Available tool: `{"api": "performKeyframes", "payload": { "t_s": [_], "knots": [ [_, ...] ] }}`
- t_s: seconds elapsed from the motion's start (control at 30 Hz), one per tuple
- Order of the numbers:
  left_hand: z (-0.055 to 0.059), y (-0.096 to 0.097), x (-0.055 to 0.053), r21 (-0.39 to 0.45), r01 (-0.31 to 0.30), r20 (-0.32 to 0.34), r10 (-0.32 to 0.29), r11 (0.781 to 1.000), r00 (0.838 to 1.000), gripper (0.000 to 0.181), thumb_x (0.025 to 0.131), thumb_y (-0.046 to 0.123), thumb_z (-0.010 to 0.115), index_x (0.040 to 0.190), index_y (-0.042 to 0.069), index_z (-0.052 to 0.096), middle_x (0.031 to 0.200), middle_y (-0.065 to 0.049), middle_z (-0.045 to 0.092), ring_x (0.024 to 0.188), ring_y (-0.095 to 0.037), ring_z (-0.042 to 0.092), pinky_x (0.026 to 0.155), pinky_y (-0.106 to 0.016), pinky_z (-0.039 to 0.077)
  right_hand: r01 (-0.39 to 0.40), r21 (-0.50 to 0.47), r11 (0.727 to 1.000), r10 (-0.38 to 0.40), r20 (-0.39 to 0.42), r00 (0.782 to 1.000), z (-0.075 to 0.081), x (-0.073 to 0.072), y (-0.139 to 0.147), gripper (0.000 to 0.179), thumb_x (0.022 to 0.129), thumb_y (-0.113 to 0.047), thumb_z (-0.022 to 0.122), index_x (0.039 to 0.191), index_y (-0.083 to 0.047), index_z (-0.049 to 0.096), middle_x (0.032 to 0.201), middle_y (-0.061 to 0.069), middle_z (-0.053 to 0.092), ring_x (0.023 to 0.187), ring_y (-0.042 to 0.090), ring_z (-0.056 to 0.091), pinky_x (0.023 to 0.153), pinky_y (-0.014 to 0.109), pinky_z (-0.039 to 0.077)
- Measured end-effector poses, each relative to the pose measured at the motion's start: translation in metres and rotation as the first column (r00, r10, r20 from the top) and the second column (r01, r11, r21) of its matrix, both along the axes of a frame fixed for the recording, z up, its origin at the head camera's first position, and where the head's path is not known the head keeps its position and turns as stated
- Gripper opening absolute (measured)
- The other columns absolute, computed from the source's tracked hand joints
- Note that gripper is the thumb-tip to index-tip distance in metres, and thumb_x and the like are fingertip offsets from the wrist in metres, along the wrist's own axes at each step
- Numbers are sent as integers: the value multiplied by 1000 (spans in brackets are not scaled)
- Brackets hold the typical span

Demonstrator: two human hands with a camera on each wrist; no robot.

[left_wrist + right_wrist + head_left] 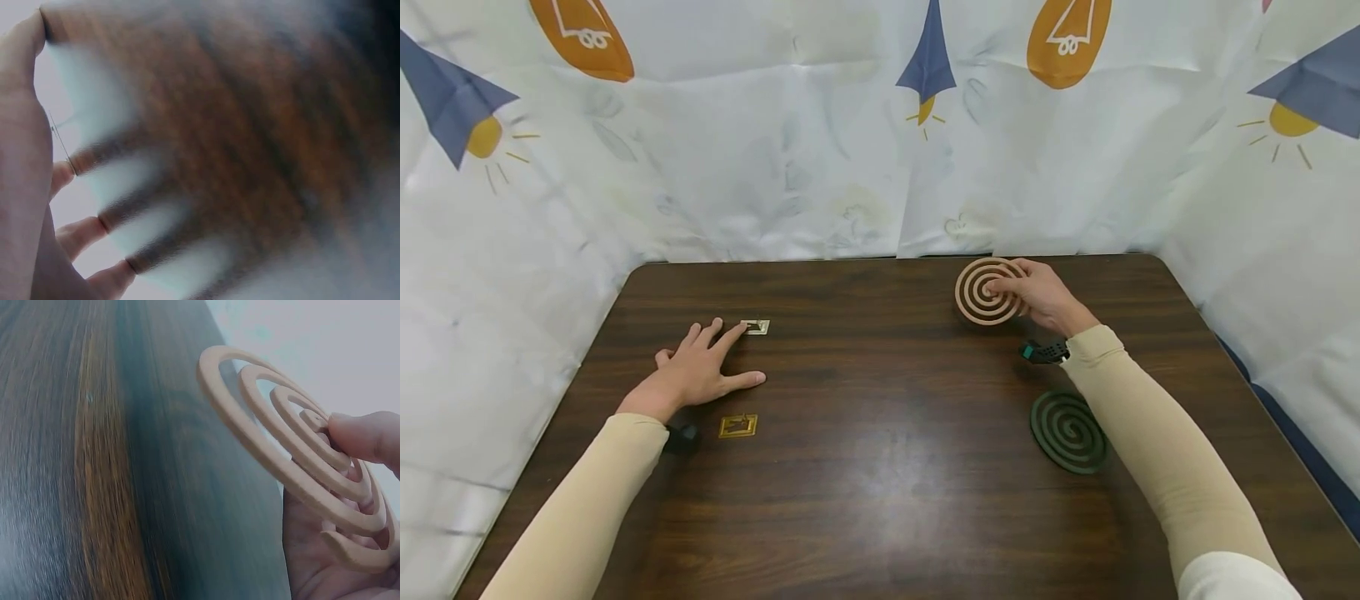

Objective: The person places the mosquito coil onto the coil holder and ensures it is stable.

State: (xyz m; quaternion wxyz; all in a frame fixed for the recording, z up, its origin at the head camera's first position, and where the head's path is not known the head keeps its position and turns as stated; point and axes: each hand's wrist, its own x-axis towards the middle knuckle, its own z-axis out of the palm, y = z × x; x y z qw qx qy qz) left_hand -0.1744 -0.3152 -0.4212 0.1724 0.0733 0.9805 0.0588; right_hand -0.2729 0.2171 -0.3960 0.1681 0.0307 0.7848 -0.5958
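My right hand (pixel 1043 293) pinches a tan mosquito coil (pixel 960 293) above the far right of the table. In the right wrist view, the thumb presses near the centre of the tan spiral while the other fingers lie behind it. A dark green coil (pixel 1069 433) lies flat on the table below the right forearm. My left hand (pixel 691 373) is spread with straight fingers at the left, its index fingertip right at a small silver metal coil stand (pixel 760 327). Nearer to me, below the left thumb, lies a similar gold-coloured stand (pixel 738 426).
Everything lies on a dark wood-grain table (pixel 880 400) with rounded far corners. White printed fabric (pixel 850 167) hangs around its back and sides. Dark bands are worn on the wrists, one showing as a black strap (pixel 1045 352) on the right.
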Motion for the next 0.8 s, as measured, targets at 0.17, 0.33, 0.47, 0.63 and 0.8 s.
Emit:
{"api": "performKeyframes", "payload": {
  "t_s": [0.17, 0.33, 0.47, 0.63, 0.8],
  "knots": [
    [-2, -2, 0, -1, 1, -3, -1, 1000, 1000, 110, 87, 89, 45, 168, 25, 10, 172, -29, 9, 154, -60, 9, 102, -89, 24, 15, -12, 1000, -15, 4, 1000, 0, -1, -10, 41, 99, -23, 73, 131, -6, 54, 80, -8, 74, 54, 9, 51, 52, 29, 35],
    [-1, -1, 0, -4, 0, -5, 0, 1000, 1000, 110, 87, 89, 45, 168, 25, 10, 172, -29, 8, 154, -61, 9, 103, -89, 23, 4, -3, 1000, -4, 16, 1000, 4, -2, -19, 26, 100, -20, 70, 119, -9, 56, 80, -6, 74, 53, 12, 45, 53, 31, 34],
    [0, -1, 0, -6, 1, -7, -1, 1000, 1000, 109, 87, 89, 45, 168, 25, 10, 172, -29, 8, 154, -61, 9, 102, -89, 24, -15, -8, 1000, 15, 23, 1000, 14, 4, -29, 30, 101, -17, 67, 126, -5, 55, 81, -5, 75, 54, 13, 47, 54, 31, 35],
    [-1, -2, 1, -11, 6, -9, -6, 1000, 1000, 109, 88, 89, 44, 168, 25, 10, 172, -29, 8, 154, -61, 9, 103, -88, 24, -49, -41, 998, 49, 15, 999, 22, 9, -40, 50, 100, -15, 68, 145, -2, 50, 81, -4, 74, 54, 12, 49, 52, 31, 35],
    [0, -1, 1, -6, 4, -14, -4, 1000, 1000, 109, 87, 89, 45, 168, 24, 11, 171, -29, 8, 153, -61, 10, 103, -87, 25, -49, -42, 998, 50, 18, 999, 15, 2, -48, 54, 100, -16, 69, 149, -4, 48, 80, -4, 73, 54, 12, 47, 53, 31, 34]
  ]
}}
